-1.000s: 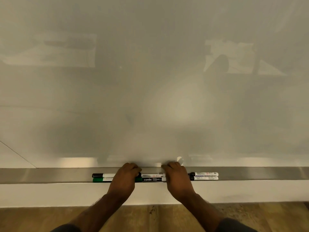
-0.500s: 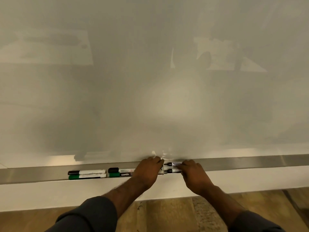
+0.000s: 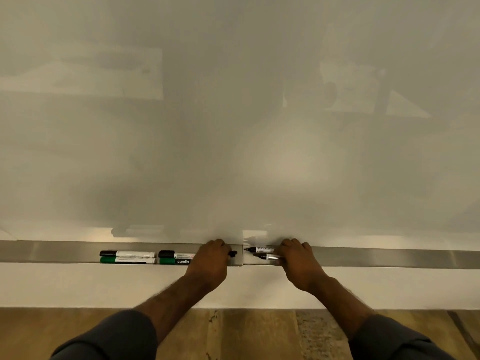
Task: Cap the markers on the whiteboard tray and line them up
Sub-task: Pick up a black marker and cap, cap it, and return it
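A long metal tray (image 3: 389, 257) runs under the whiteboard. Two capped pairs lie end to end on its left part: a black marker (image 3: 130, 253) above a green marker (image 3: 128, 260), then a second black marker (image 3: 176, 254) above a green "camlin" marker (image 3: 173, 261). My left hand (image 3: 210, 261) covers that second pair's right ends, and a small black piece, probably a cap (image 3: 233, 253), sticks out of its fingers. My right hand (image 3: 296, 259) is curled over two black markers (image 3: 261, 249) whose bare, pointed tips face left. A small gap separates those tips from the cap.
The whiteboard (image 3: 233, 126) fills the view above the tray and is blank, with faint reflections. A white wall strip (image 3: 78, 284) and wood floor (image 3: 259, 333) lie below. A seam (image 3: 242, 255) splits the tray between my hands.
Both hands have shifted right along the tray, leaving two capped pairs exposed on the left. The two right markers now show bare tips, and my hands have drawn slightly apart.
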`<state>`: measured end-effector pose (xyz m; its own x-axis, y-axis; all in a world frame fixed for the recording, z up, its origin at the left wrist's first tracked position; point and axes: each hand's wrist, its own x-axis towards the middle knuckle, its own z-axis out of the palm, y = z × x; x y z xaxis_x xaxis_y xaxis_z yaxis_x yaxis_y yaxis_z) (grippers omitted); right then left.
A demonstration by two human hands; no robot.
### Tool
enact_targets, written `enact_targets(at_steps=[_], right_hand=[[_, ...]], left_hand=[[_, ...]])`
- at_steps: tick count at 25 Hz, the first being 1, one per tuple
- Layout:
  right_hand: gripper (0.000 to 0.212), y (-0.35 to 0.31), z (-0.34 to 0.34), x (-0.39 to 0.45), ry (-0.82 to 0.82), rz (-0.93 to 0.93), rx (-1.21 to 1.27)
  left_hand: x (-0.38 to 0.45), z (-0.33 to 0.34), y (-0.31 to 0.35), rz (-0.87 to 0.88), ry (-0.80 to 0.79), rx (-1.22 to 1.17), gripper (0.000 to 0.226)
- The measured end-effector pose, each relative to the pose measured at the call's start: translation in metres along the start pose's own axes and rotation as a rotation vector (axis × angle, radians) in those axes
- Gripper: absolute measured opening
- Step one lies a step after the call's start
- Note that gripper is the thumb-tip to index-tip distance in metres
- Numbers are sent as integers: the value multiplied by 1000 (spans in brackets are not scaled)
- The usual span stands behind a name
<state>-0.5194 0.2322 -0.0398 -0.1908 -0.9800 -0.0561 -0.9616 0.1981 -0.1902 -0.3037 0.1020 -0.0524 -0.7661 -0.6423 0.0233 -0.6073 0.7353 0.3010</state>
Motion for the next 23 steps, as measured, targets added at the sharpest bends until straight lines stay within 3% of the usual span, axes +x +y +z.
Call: enact_targets(at_steps=[5, 14, 19, 23], right_hand=[[17, -10, -48, 0, 166, -85, 163], [22, -50, -191, -15, 557, -316, 150], [27, -75, -257, -37, 636, -399, 106], [33, -93, -290, -52, 645, -453, 22]], left_hand=[[-8, -50, 2, 23, 231, -238, 21], [-20, -195, 42, 75, 516, -485, 15], [-39, -261, 57, 69, 593, -690, 20], [-55, -292, 74, 140, 612, -700, 18]])
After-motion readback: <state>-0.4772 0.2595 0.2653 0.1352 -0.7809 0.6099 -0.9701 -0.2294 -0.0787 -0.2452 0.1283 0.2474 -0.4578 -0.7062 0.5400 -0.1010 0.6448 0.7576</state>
